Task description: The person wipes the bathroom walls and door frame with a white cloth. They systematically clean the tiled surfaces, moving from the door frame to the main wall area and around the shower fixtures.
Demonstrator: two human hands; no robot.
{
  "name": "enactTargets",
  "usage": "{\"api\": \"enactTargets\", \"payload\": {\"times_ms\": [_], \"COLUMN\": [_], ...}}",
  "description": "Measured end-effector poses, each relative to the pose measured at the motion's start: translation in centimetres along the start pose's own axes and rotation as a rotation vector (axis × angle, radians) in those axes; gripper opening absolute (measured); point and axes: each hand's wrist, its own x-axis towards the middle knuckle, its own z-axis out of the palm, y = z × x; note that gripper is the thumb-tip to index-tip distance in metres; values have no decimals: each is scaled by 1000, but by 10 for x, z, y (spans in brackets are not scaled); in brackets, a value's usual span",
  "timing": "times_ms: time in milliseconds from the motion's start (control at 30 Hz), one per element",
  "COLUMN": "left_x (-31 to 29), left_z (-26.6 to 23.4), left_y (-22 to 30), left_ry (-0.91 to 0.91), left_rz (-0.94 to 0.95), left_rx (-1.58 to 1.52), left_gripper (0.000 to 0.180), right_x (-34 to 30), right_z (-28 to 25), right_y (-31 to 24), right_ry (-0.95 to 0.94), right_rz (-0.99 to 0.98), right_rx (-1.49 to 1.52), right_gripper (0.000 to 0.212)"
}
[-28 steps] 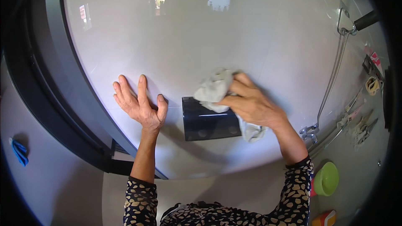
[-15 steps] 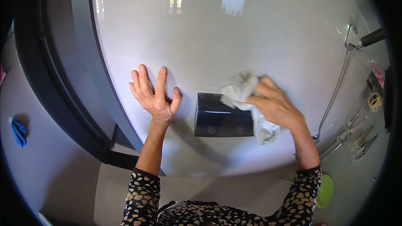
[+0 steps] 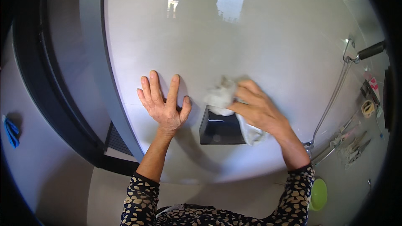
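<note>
My left hand (image 3: 167,111) lies on the glossy pale wall panel (image 3: 201,62), its fingers spread and nothing in it. To the right, my right hand (image 3: 261,109) grips a crumpled white cloth (image 3: 222,96). The bunched part of the cloth is at the upper edge of a dark, glossy box (image 3: 222,129) mounted on the panel, and a loose end hangs down over its right side. My right hand and the cloth cover that corner of the box.
A grey frame (image 3: 104,58) edges the panel on the left, beside a dark vent (image 3: 118,140). A blue cloth (image 3: 11,132) hangs far left. On the right are a metal bar (image 3: 333,96), hanging utensils (image 3: 356,148) and a green bowl (image 3: 319,194).
My right hand has moved left with the cloth along the top of the dark box. The view has shifted slightly; my left hand keeps its spread pose on the panel.
</note>
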Motion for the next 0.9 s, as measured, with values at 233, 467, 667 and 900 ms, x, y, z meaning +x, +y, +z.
{"api": "enactTargets", "payload": {"times_ms": [233, 467, 667, 900], "left_x": [0, 2, 8, 5], "left_z": [-3, 1, -3, 2], "left_y": [0, 7, 6, 7], "left_ry": [-4, 25, 47, 67], "left_rz": [11, 24, 50, 41], "left_rx": [-58, -9, -1, -17], "left_gripper": [47, 49, 47, 48], "right_x": [38, -63, -114, -208], "right_z": [25, -10, -20, -27], "right_y": [2, 56, 79, 70], "right_ry": [200, 292, 542, 256], "right_rz": [-161, 163, 440, 1085], "right_rx": [-248, -568, -530, -507], "right_gripper": [19, 28, 45, 33]}}
